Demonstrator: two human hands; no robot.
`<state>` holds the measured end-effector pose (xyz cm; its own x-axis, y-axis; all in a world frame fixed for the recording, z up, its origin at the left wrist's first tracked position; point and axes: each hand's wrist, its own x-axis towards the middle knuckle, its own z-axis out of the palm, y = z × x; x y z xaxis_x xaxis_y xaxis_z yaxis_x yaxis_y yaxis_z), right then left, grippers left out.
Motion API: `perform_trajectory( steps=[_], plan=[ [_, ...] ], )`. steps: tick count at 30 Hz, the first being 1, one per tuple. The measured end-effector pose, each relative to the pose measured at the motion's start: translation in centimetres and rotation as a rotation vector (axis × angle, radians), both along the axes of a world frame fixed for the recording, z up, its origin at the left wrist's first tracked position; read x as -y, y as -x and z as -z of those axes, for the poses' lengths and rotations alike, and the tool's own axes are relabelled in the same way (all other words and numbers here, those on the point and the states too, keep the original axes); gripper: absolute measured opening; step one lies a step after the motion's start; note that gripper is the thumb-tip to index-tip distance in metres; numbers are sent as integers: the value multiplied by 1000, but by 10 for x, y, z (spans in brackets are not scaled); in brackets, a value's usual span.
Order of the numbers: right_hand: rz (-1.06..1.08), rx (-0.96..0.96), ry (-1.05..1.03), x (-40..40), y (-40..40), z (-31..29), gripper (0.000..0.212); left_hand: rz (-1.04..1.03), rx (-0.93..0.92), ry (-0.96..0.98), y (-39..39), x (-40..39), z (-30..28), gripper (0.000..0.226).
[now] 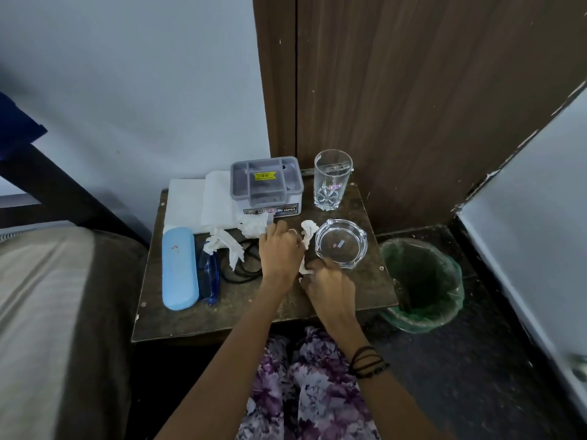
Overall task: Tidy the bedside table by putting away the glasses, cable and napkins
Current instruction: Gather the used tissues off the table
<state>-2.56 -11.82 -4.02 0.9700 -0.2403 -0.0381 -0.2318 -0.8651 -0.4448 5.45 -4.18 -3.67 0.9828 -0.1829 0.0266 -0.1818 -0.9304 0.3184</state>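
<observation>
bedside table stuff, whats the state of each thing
glasses case: closed, flat
glasses: out, beside case
cable: loose on table
napkin: crumpled, held by left hand and right hand
tumbler: upright, empty
ashtray: empty
bin: open, lined

Dim cool indoor light, soft shadows, wide-angle bending at edges, slight overall softness, no glare

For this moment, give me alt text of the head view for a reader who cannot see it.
Over a dark bedside table, a person's left hand and right hand each pinch a crumpled napkin beside a glass ashtray. A blue glasses case, glasses, black cable and more napkins lie left; a lined bin stands right.
</observation>
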Motion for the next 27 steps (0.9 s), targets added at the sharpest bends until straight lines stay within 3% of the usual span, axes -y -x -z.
perform_trajectory(
  steps=[5,8,14,22,27],
  plan=[
    [166,143,-244,14,3,-16,19,-173,112,198,16,-9,-25,21],
    [284,229,-388,33,6,-31,20,-113,112,362,32,1,-42,16],
    [586,401,-423,115,32,-20,18,65,-201,402,56,92,-47,17],
    [758,93,-276,213,38,37,20,312,-326,156,66,213,-1,25],
    [758,-52,-236,233,27,52,26,292,-431,212,68,227,23,23]
  ],
)
